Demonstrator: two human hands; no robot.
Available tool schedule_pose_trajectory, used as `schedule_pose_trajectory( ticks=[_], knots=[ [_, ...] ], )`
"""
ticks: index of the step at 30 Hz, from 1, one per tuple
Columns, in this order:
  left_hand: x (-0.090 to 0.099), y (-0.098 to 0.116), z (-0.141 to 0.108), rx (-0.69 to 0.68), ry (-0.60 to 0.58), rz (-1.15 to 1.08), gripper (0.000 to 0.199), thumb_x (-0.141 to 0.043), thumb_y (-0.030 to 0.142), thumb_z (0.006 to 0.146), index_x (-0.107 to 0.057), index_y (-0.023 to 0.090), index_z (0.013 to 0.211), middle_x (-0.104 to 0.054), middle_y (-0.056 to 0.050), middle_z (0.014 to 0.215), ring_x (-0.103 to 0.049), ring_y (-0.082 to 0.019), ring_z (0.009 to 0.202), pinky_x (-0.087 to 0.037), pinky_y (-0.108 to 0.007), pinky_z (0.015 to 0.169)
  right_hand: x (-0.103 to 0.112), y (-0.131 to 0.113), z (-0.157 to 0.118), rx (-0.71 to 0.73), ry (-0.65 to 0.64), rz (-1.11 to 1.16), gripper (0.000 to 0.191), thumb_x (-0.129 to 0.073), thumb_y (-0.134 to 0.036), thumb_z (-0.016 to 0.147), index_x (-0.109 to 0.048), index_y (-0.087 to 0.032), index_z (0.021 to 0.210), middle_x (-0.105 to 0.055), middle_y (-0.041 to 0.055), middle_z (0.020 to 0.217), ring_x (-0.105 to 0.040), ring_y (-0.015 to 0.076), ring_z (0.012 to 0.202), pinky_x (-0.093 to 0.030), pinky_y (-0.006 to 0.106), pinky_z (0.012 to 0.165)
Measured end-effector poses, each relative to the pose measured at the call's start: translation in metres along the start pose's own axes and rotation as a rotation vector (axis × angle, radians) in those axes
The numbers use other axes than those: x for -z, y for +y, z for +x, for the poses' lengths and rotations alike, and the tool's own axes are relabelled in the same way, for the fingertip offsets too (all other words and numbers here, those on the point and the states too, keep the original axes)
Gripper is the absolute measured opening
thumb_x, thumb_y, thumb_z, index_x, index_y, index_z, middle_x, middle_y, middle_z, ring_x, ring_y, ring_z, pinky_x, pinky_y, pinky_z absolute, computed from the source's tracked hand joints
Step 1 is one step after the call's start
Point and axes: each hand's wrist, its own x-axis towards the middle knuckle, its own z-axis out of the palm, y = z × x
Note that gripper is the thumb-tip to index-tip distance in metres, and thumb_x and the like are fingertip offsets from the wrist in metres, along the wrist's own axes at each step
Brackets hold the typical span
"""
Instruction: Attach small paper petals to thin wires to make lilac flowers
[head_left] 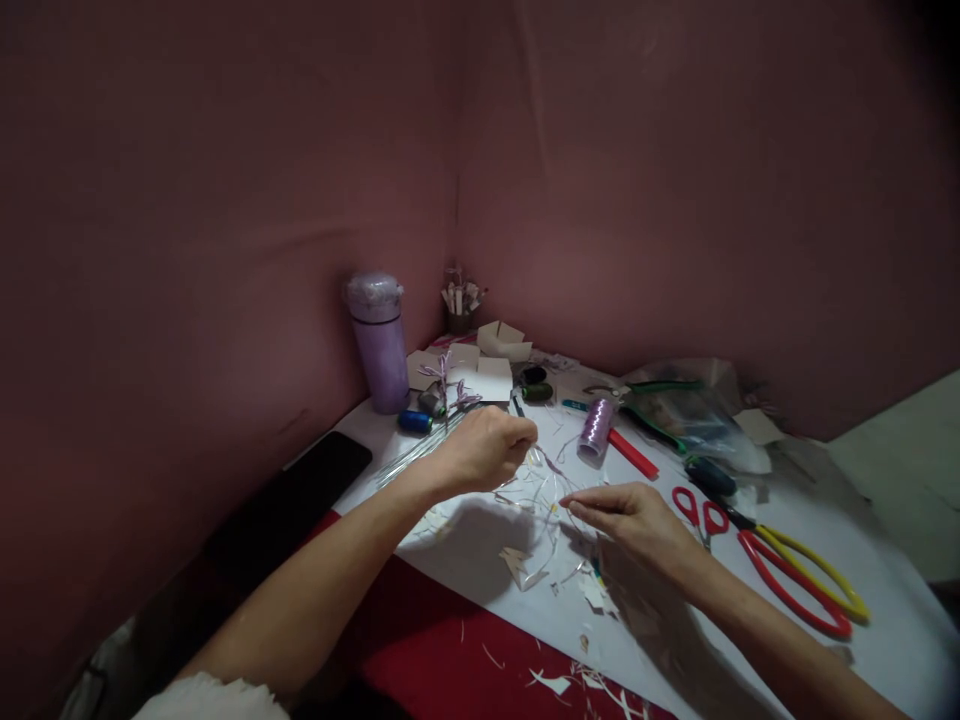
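Note:
My left hand (487,445) is closed in a pinch, with a thin purple thread-wrapped stem (551,462) slanting down and right from its fingertips. Lower and to the right, my right hand (634,520) holds its thumb and fingertips pressed together near the stem's loose strands. Whatever lies between those fingertips is too fine to make out. Just beyond the right hand, a spool of shiny purple thread (596,430) leans on the white sheet. Thin clear strips and paper scraps (514,565) are scattered beneath both hands.
A purple bottle (381,350) stands at the left wall, a black phone (330,465) before it. Blue thread (415,422), thin wires (412,458) and white cards (495,380) lie behind. Rightward are a red strip (632,454), red scissors (697,510), red-yellow-handled cutters (802,580) and a plastic bag (720,425).

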Motion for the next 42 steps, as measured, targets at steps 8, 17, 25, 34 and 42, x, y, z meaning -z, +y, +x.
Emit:
schedule_pose_trajectory(
  ticks=[8, 17, 25, 34, 42],
  knots=[
    [0.012, 0.002, 0.003, -0.042, 0.105, 0.191, 0.022, -0.041, 0.008, 0.077, -0.058, 0.016, 0.064, -0.047, 0.000, 0.055, -0.035, -0.010, 0.053, -0.023, -0.025, 0.054, -0.003, -0.006, 0.015, 0.037, 0.121, 0.202, 0.025, -0.072, -0.040, 0.067, -0.078, -0.020, 0.079, -0.075, 0.0082, 0.085, -0.066, 0.0239, 0.082, -0.049, 0.033, 0.073],
    [0.020, 0.029, 0.013, 0.338, 0.302, -0.769, 0.013, -0.056, 0.023, 0.076, -0.053, 0.013, 0.069, -0.044, 0.004, 0.054, -0.035, -0.006, 0.045, -0.025, -0.020, 0.044, -0.022, -0.021, 0.024, 0.133, 0.224, 0.385, 0.031, -0.071, -0.043, 0.067, -0.077, -0.017, 0.084, -0.070, 0.0054, 0.065, -0.057, 0.0143, 0.056, -0.041, 0.024, 0.046],
    [0.012, 0.023, 0.014, 0.456, 0.131, -1.273, 0.011, -0.057, 0.015, 0.073, -0.058, 0.009, 0.082, -0.030, 0.010, 0.046, -0.017, -0.001, 0.036, -0.008, -0.018, 0.037, -0.022, -0.018, 0.024, 0.169, 0.165, 0.355, 0.025, -0.073, -0.042, 0.065, -0.078, -0.022, 0.079, -0.075, 0.0087, 0.086, -0.066, 0.0248, 0.083, -0.050, 0.037, 0.077],
    [0.008, 0.016, 0.012, 0.574, 0.067, -1.543, 0.008, -0.056, 0.007, 0.070, -0.058, 0.007, 0.077, -0.022, 0.011, 0.044, -0.012, 0.000, 0.036, -0.006, -0.016, 0.036, -0.007, -0.004, 0.021, 0.144, 0.206, 0.217, 0.029, -0.069, -0.046, 0.068, -0.078, -0.021, 0.080, -0.075, 0.0070, 0.081, -0.065, 0.0229, 0.077, -0.051, 0.033, 0.071],
    [0.008, 0.013, 0.007, 0.499, -0.122, -1.585, 0.014, -0.059, 0.009, 0.070, -0.063, 0.009, 0.083, -0.023, 0.010, 0.048, -0.013, -0.001, 0.039, -0.006, -0.017, 0.037, 0.032, 0.017, 0.044, 0.089, 0.288, 0.140, 0.035, -0.070, -0.048, 0.065, -0.077, -0.019, 0.083, -0.074, 0.0071, 0.083, -0.065, 0.0235, 0.077, -0.050, 0.031, 0.066]
  ],
)
